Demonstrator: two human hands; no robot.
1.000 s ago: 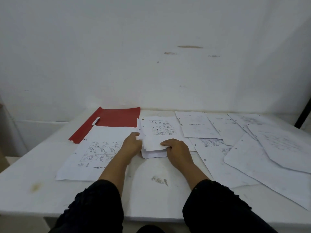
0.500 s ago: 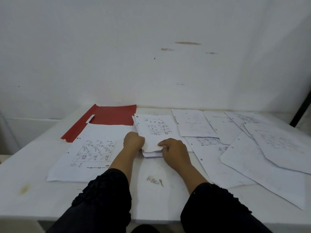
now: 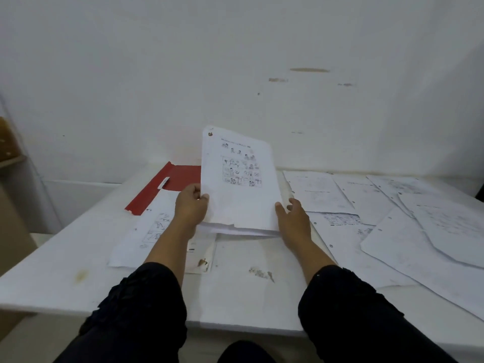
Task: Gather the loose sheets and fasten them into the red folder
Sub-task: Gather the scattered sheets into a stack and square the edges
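A stack of white printed sheets (image 3: 239,184) stands tilted up on its lower edge at the table's middle, its printed face toward me. My left hand (image 3: 191,208) grips the stack's left edge, thumb in front. My right hand (image 3: 292,214) holds its lower right corner, fingers partly spread. The red folder (image 3: 167,188) lies flat behind and to the left, partly hidden by the stack and by a loose printed sheet (image 3: 157,226) on its near side.
Several more loose sheets (image 3: 387,221) overlap across the right half of the white table (image 3: 65,271), some past its right edge. A white wall rises just behind the table. A brown box edge shows at far left. The tabletop has small chipped marks near me.
The stack lay flat under both hands; now both hands have raised it upright on its lower edge. The camera has moved closer and to the left.
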